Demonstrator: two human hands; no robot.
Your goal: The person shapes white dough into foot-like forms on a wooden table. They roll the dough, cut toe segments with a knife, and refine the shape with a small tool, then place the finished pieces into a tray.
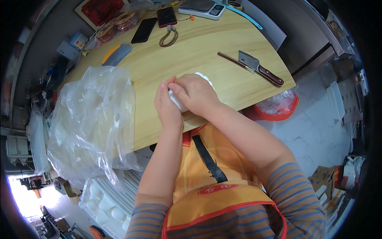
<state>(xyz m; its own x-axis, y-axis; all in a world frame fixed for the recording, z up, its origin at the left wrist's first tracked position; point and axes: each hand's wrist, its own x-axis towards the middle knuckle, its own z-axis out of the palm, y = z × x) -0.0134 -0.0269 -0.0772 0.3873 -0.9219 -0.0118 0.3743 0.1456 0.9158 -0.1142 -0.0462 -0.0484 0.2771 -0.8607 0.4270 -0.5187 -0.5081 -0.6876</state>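
Both hands meet over the wooden table (149,119) near its front edge. My left hand (168,104) is cupped against the left side of a smooth white piece (178,101), probably dough. My right hand (195,94) lies over the same piece from the right, its fingers bent toward the left fingertips. Most of the piece is hidden between the palms. Just beyond the right knuckles shows the scalloped rim of a white object (205,79), partly covered by the hand.
Clear plastic sheeting (95,119) covers the table's left side. A small cleaver (249,60) and thin wooden rod (232,61) lie right. Behind are a scraper (117,55), two phones (144,30) and a digital scale (203,8). A red bin (279,116) stands below the right edge.
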